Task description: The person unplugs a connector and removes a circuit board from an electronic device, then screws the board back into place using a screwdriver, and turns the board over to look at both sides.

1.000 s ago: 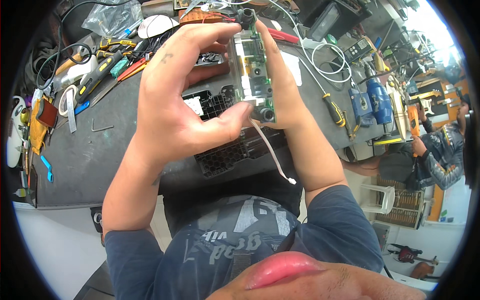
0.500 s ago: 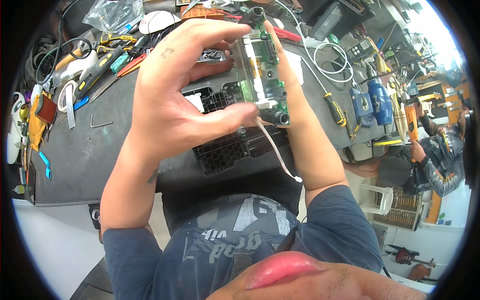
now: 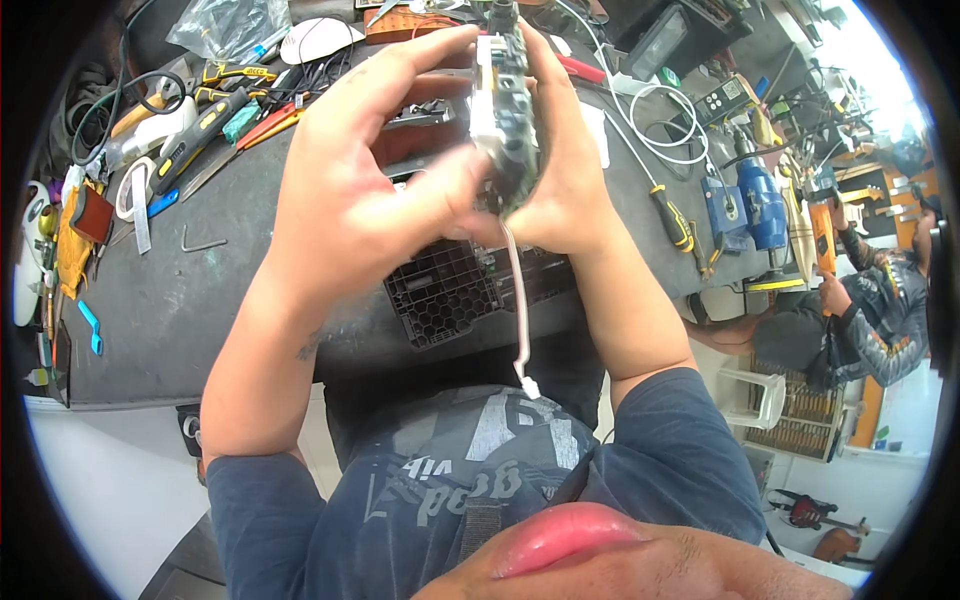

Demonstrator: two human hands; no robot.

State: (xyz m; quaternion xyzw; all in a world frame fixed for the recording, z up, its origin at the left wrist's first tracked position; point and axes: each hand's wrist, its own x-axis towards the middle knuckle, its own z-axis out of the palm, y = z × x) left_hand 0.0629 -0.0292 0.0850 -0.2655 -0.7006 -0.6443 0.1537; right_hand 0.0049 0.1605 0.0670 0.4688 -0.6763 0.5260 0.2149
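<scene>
A circuit board assembly (image 3: 508,95), edge-on and partly blurred, is held up between both hands above the bench. My left hand (image 3: 365,180) grips its left side, fingers at the upper end and thumb at the lower. Along its right side lies my right hand (image 3: 565,150), closed around it with the palm inward. A thin white cable (image 3: 519,300) hangs from the lower end and finishes in a small white connector (image 3: 530,387). Below, a black plastic housing (image 3: 440,295) with a honeycomb grid lies at the bench's near edge, partly hidden by my hands.
A hex key (image 3: 204,242), a blue plastic tool (image 3: 91,328) and a yellow-black utility knife (image 3: 203,130) lie to the left. Rightward are a screwdriver (image 3: 671,217), a coiled white cable (image 3: 665,120) and a blue vise-like tool (image 3: 762,205). Another person (image 3: 870,310) works at far right.
The board assembly has turned from showing its face and shifted slightly left. My right hand has come into view against its right side. The hanging cable has swung left and now drops straighter.
</scene>
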